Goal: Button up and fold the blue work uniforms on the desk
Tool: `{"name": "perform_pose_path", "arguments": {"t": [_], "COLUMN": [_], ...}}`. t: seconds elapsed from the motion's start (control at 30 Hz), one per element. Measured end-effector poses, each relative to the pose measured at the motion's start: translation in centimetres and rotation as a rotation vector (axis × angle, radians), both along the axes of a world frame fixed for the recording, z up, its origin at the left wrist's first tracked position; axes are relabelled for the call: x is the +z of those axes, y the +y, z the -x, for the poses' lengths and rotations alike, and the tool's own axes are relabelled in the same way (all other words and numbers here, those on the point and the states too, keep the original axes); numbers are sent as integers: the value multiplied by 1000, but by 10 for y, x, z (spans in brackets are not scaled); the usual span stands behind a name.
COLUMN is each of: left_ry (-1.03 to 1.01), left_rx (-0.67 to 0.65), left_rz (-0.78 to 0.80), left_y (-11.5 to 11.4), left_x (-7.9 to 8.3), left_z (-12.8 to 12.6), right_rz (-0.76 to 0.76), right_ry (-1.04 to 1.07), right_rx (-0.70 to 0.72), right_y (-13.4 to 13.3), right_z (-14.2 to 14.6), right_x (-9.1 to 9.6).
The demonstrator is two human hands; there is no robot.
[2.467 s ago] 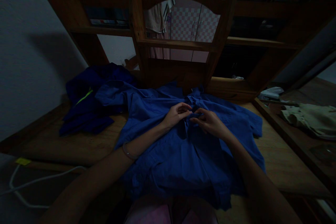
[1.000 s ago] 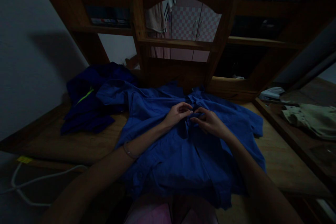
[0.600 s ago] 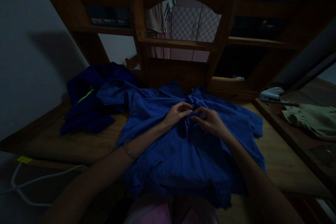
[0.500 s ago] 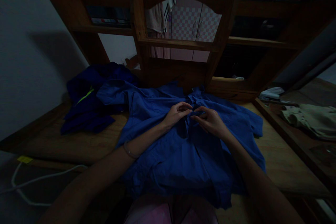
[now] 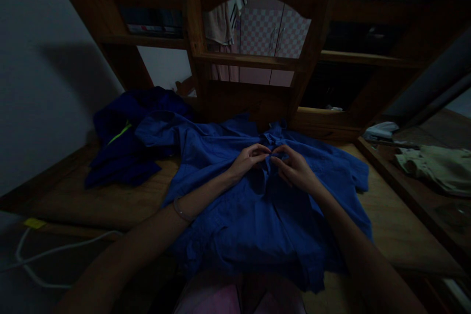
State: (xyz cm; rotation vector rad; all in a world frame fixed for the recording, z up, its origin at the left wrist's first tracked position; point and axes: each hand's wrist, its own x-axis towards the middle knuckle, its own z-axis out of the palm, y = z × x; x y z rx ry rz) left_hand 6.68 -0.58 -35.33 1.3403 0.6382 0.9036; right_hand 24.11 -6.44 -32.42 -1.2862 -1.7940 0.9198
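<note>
1. Your right hand (image 5: 296, 170) is sitting slightly higher than half a second ago, its thumb and forefinger drawing in toward the fingertips of your left hand (image 5: 245, 163). The left hand is keeping almost the same place.
2. That shift is bringing both sets of fingertips to one small spot, so they now seem to be working the same fold of cloth; whether a button is sitting there is too dark to tell.
3. At far left, a white cable (image 5: 44, 285) is trailing below the edge of the wooden desk (image 5: 121, 198).
4. Next along, a dark blue garment (image 5: 127, 157) with a lime-green stripe (image 5: 119, 133) is lying heaped on the desk, one sleeve of the short-sleeved blue shirt (image 5: 217, 154) overlapping it.
5. The shirt is lying spread and wrinkled across the middle of the desk, directly under both your hands.
6. Your left hand, with a bracelet (image 5: 181, 210) around the forearm, is curling loosely, thumb and forefinger nearly meeting and apparently pinching the shirt.
7. Your right hand is bending its fingers inward, thumb and forefinger closing around a small fold of the shirt.
8. At far right, pale folded cloth (image 5: 437, 167) is resting well apart from your hands.
</note>
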Motion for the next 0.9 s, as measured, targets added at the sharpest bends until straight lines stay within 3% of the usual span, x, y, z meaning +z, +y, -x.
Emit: {"name": "perform_pose_path", "arguments": {"t": [0.3,0.9], "left_ry": [-100,-69], "left_rx": [-103,-154], "left_rz": [109,104], "left_y": [-5,-8], "left_x": [7,10], "left_z": [1,0], "right_rz": [-82,-88], "right_ry": [82,56], "right_rx": [-45,-54], "right_y": [1,1], "right_z": [-1,-1], "right_x": [0,0]}}
